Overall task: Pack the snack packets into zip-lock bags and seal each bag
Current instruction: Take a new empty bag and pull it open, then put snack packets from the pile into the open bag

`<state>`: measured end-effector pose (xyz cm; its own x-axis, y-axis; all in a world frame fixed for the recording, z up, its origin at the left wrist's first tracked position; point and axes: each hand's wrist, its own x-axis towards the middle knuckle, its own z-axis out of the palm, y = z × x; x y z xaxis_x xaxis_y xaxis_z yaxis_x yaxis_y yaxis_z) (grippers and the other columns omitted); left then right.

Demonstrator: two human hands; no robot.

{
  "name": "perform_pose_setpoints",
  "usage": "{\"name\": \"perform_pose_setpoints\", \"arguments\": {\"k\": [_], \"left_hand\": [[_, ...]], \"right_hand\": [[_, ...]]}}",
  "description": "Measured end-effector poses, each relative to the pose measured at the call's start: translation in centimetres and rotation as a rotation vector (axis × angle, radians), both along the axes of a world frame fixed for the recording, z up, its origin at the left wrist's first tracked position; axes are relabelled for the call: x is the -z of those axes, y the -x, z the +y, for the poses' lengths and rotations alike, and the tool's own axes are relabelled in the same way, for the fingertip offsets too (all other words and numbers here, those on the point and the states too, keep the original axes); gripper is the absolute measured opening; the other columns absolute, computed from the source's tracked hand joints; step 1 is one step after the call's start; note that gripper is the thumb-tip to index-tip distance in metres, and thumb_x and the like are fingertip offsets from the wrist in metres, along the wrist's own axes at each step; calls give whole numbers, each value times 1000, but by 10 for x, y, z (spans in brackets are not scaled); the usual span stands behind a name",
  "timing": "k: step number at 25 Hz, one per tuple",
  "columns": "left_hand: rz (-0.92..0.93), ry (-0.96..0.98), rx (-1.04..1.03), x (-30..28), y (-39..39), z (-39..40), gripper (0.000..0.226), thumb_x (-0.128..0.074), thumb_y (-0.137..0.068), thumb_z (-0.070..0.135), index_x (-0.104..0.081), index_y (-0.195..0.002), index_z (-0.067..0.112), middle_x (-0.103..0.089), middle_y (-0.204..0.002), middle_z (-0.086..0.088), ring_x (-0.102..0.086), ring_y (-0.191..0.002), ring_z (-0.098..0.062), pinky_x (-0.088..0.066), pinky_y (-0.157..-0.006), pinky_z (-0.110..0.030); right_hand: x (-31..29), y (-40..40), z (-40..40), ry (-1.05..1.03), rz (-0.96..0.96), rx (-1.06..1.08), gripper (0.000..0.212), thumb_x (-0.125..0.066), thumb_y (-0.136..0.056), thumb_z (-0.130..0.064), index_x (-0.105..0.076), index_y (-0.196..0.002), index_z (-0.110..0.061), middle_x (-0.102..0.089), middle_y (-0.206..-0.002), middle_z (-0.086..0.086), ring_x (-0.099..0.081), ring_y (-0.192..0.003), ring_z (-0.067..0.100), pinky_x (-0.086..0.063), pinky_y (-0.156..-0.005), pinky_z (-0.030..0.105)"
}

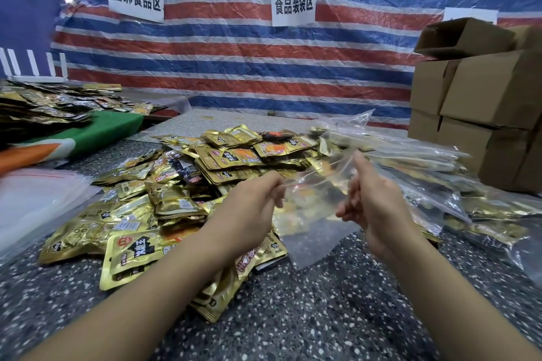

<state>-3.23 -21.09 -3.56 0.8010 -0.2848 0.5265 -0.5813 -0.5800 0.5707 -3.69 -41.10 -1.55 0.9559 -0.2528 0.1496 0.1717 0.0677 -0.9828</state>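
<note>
Together our hands hold one clear zip-lock bag above the speckled surface: the left hand pinches its left edge, the right hand grips its right edge. Gold snack packets lie heaped just beyond, filled bags at right.

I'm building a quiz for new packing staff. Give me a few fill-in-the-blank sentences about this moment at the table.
1. Both hands, left hand and right hand, hold one clear ____ between them.
2. The loose snack packets are mostly ____ in colour.
3. The cardboard boxes are stacked on the person's ____ side.
4. The tarp behind the table has red, white and ____ stripes.

Missing words: zip-lock bag; gold; right; blue
</note>
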Motion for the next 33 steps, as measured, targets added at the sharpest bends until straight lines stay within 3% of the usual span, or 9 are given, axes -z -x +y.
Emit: {"name": "perform_pose_setpoints", "arguments": {"k": [4,8,11,13,16,22,26,30,33], "left_hand": [[-18,5,-39,-1,-6,7,24,-41,-103,31,-57,-88,21,-55,-73,15,-52,-68,0,-36,-57,-21],[-44,-133,-47,0,-13,9,24,-39,-102,33,-56,-92,19,-53,-87,9,-47,-79,-4,-39,-67,-26],[-53,-244,-23,1,-13,10,26,-38,-101,38,-54,-90,21,-51,-89,10,-46,-83,-5,-41,-76,-27],[-49,-255,-15,1,-12,10,28,-38,-99,44,-55,-91,23,-52,-90,11,-48,-86,-7,-46,-80,-31],[-60,-246,-28,2,-11,10,29,-42,-99,45,-58,-91,22,-50,-92,9,-50,-85,-11,-49,-78,-39],[-20,-127,-67,4,-12,7,23,-53,-96,41,-65,-87,24,-48,-85,12,-48,-84,-10,-46,-77,-35],[26,-79,-65,5,-14,7,25,-52,-98,39,-68,-87,22,-50,-85,9,-48,-84,-7,-42,-77,-32],[102,-120,-25,6,-15,6,32,-41,-102,38,-68,-92,25,-51,-93,11,-48,-93,-6,-39,-85,-28],[91,-133,-6,6,-16,5,30,-42,-102,39,-66,-91,25,-51,-91,12,-46,-91,-4,-37,-80,-26]], "right_hand": [[-28,-8,-18,101,-149,215,44,-51,-98,-34,-44,-59,-17,-42,-50,-3,-42,-43,10,-37,-47,28],[-83,-52,-12,615,-278,342,32,-50,-94,-26,-54,-67,-8,-48,-64,7,-46,-62,20,-38,-58,36],[-102,-100,13,784,-33,69,28,-50,-99,-22,-65,-92,1,-64,-85,11,-59,-74,20,-50,-63,28],[-94,-125,28,709,170,-82,25,-49,-102,-23,-63,-103,-1,-68,-97,13,-68,-87,20,-60,-74,30],[-64,-152,40,462,363,-146,35,-45,-104,-26,-52,-127,0,-61,-102,17,-66,-107,29,-56,-94,40],[-32,-183,54,281,508,-165,52,-41,-105,-30,-34,-143,6,-58,-95,27,-70,-87,33,-62,-64,35],[-25,-194,60,176,525,-132,48,-38,-106,-27,-37,-139,8,-60,-88,26,-66,-72,33,-57,-42,33],[-16,-205,66,204,577,-82,40,-40,-106,-23,-45,-134,6,-61,-84,19,-65,-61,27,-53,-35,30],[-13,-211,70,180,582,-28,32,-46,-104,-19,-54,-127,1,-64,-79,11,-64,-41,20,-46,-30,22]]}}
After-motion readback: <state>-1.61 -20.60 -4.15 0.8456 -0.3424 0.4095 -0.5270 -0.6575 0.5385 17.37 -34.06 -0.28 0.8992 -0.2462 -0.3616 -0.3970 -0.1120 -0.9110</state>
